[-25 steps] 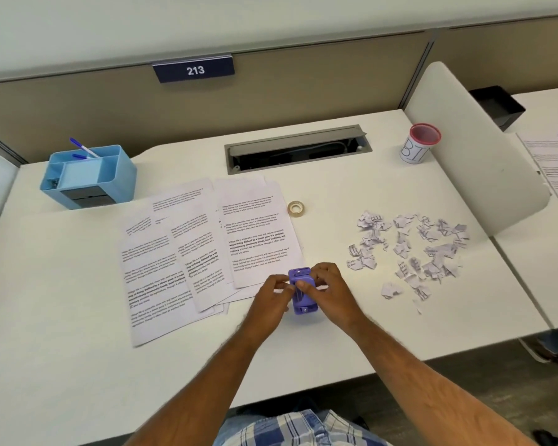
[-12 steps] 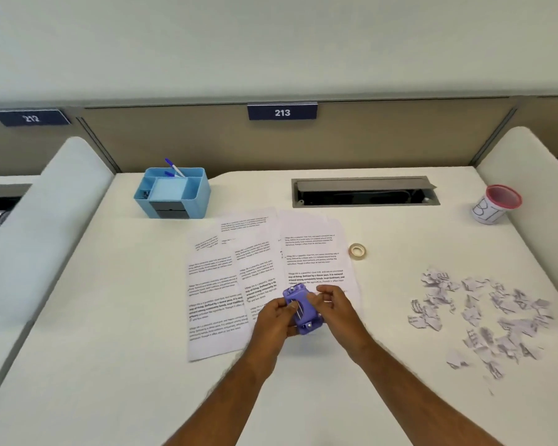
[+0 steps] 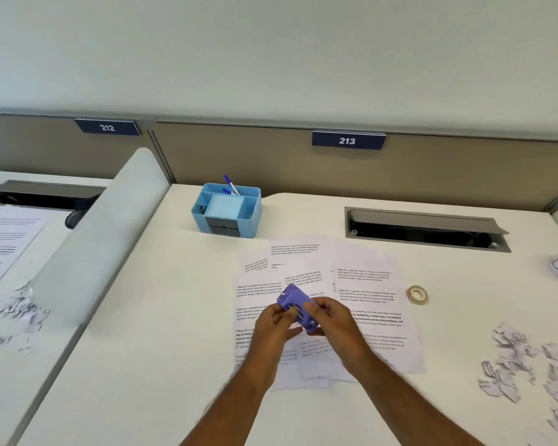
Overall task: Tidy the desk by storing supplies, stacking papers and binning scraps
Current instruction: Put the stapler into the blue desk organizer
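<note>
Both hands, the left hand point(image 3: 276, 320) and the right hand point(image 3: 331, 320), pinch the purple stapler point(image 3: 296, 306) above the papers point(image 3: 364, 284). The blue box point(image 3: 226, 209) sits far back and to the left, nearer the left hand

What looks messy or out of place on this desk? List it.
Printed sheets lie fanned and overlapping at different angles, not stacked. Torn paper scraps are strewn at the desk's right edge. A tape roll sits loose beside the sheets.

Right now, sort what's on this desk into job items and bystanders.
Job items: purple hole punch held by both hands, printed sheets, tape roll, paper scraps, blue organizer, pens.

Bystanders: cable hatch, 213 sign, side divider.
</note>
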The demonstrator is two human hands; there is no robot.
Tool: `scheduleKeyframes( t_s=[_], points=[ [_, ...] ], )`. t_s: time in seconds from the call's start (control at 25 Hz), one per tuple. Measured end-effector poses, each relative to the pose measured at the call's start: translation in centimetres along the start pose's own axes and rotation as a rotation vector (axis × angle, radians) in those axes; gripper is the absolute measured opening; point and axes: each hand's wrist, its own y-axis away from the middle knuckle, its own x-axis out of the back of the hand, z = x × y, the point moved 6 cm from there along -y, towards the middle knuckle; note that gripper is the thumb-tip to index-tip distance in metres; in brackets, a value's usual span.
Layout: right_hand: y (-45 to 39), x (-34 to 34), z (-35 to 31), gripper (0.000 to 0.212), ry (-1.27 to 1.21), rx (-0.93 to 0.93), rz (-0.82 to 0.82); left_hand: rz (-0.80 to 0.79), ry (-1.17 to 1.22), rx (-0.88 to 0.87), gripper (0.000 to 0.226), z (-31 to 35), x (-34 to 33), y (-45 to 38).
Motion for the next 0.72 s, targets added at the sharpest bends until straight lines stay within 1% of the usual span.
scheduleKeyframes(
  t_s=[0.08, 0.2, 0.32, 0.44, 0.56, 0.64, 0.72],
  points=[
    [-1.7, -1.8, -1.2, 0.026, -0.002, 0.014, -0.007, 0.064, -0.083, -0.004, 0.018, 0.9, 2.1, -1.4],
    [-4.7, -4.0, -3.3, 0.026, 0.021, 0.030, 0.017, 0.127, -0.248, -0.065, 0.019, 1.8, 5.5, -4.1],
    [-8.5, -5.8, -5.5, 0.026, 0.071, 0.085, 0.072, 0.254, -0.553, -0.139, 0.035, 2.2, 9.8, -7.1],
    [-12.4, -7.3, -7.4, 0.034, 0.140, 0.116, 0.085, 0.353, -0.888, -0.223, 0.052, 2.1, 13.5, -9.2],
    [-16.7, -8.7, -9.2, 0.039, 0.253, 0.118, 0.074, 0.389, -1.104, -0.256, 0.060, 1.8, 17.1, -11.7],
    [-19.4, -9.5, -10.4, 0.038, 0.274, 0.138, 0.074, 0.413, -1.221, -0.263, 0.066, 1.6, 19.4, -13.6],
    [-22.1, -10.3, -11.7, 0.036, 0.318, 0.156, 0.094, 0.398, -1.329, -0.257, 0.073, 1.3, 21.3, -15.4]
  ],
)
